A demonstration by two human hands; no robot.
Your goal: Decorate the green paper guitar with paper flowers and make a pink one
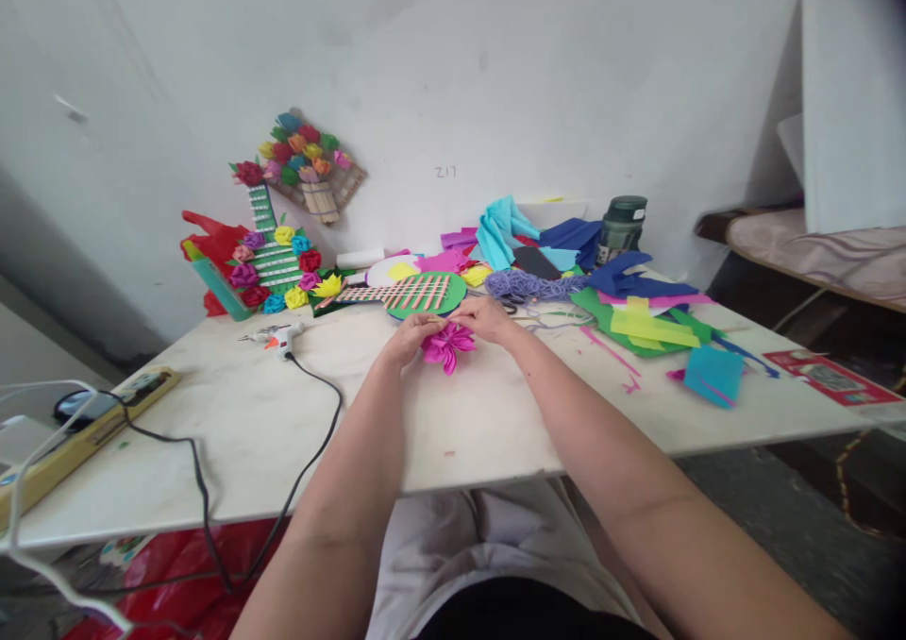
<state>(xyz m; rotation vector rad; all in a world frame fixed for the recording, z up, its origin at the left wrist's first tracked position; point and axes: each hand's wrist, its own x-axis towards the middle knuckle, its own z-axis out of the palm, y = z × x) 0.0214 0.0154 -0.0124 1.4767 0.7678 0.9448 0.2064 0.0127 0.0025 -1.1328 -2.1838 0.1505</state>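
Note:
A pink paper flower (pixel 448 345) lies at the middle of the white table (pixel 495 413), and both of my hands are on it. My left hand (pixel 409 333) pinches its left side with the fingers closed. My right hand (pixel 487 317) grips its top right edge, fingers curled. Just behind the flower lies a green disc with a woven pink-and-white strip panel (pixel 423 293).
A glue gun (pixel 281 338) with a black cord lies to the left. Paper flower crafts (pixel 273 262) lean on the wall. Coloured paper scraps (pixel 647 324), purple yarn (pixel 528 286) and a green bottle (pixel 621 228) crowd the right. A power strip (pixel 92 428) sits far left.

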